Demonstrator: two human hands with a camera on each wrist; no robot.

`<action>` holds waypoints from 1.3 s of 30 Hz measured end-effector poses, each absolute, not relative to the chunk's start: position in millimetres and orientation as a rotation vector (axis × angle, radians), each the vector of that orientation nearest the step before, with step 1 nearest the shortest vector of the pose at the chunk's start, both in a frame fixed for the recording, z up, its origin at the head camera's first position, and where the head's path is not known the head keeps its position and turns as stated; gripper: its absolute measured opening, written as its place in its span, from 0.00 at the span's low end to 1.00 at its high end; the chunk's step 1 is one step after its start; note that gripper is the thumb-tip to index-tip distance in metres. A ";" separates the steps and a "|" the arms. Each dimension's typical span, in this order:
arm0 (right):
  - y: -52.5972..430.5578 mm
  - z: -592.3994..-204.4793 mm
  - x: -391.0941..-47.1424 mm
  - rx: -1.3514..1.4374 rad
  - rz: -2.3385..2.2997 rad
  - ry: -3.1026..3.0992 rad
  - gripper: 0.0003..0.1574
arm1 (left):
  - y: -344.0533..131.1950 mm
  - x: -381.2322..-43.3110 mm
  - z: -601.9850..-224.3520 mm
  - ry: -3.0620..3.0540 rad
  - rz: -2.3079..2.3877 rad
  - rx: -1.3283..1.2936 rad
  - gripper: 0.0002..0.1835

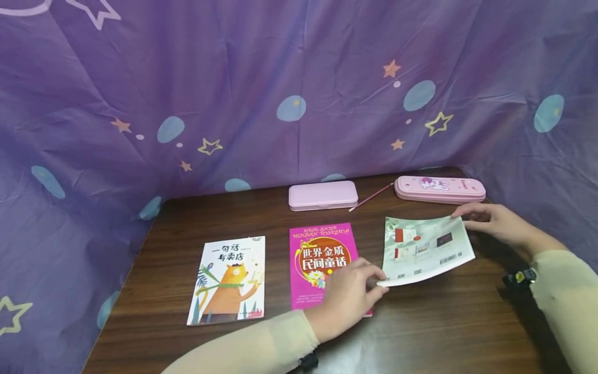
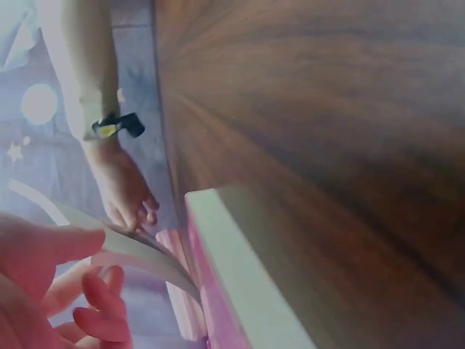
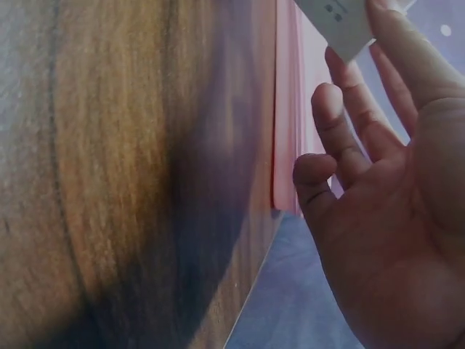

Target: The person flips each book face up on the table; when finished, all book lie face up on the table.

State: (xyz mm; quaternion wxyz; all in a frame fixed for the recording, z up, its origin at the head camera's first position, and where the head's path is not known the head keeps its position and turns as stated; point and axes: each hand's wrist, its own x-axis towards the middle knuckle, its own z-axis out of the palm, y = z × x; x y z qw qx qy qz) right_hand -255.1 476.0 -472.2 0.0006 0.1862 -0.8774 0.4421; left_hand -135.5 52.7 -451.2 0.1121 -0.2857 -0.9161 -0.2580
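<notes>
A thin, pale green booklet (image 1: 425,249) is held over the right part of the table, its back cover with a barcode facing up. It bows in a curve between both hands. My left hand (image 1: 343,291) pinches its near left corner, above the lower right of a magenta book (image 1: 322,244). At the far right corner my right hand (image 1: 495,223) pinches the booklet between thumb and fingers. The right wrist view shows the booklet's corner (image 3: 338,25) between thumb and fingertips. On the left lies a white book (image 1: 229,283) with an orange bear cover.
Along the back of the wooden table (image 1: 154,291) lie a plain pink case (image 1: 322,196) and a pink pencil case (image 1: 439,191) with a rabbit picture. A thin pencil (image 1: 372,197) slants between them. Purple patterned cloth (image 1: 261,78) hangs behind.
</notes>
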 end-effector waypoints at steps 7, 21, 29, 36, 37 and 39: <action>464.4 -457.4 -249.6 0.381 1.430 -2.649 0.17 | 47.1 -145.2 -448.0 -2.429 -1.085 -0.860 0.08; 449.0 -421.1 -248.2 0.329 1.242 -2.492 0.13 | 45.1 -149.5 -442.1 -2.109 -1.218 -0.839 0.13; 456.2 -428.9 -242.8 0.178 1.171 -2.607 0.17 | 44.1 -150.5 -443.2 -2.225 -1.231 -0.818 0.14; 462.1 -443.5 -236.9 0.186 1.065 -2.795 0.18 | 44.6 -149.2 -448.7 -2.487 -1.264 -0.706 0.13; 463.7 -445.6 -236.3 0.180 1.055 -2.824 0.19 | 44.8 -149.4 -449.3 -2.511 -1.277 -0.697 0.13; 467.0 -449.7 -235.6 0.181 1.063 -2.872 0.19 | 45.7 -149.9 -451.2 -2.570 -1.273 -0.681 0.13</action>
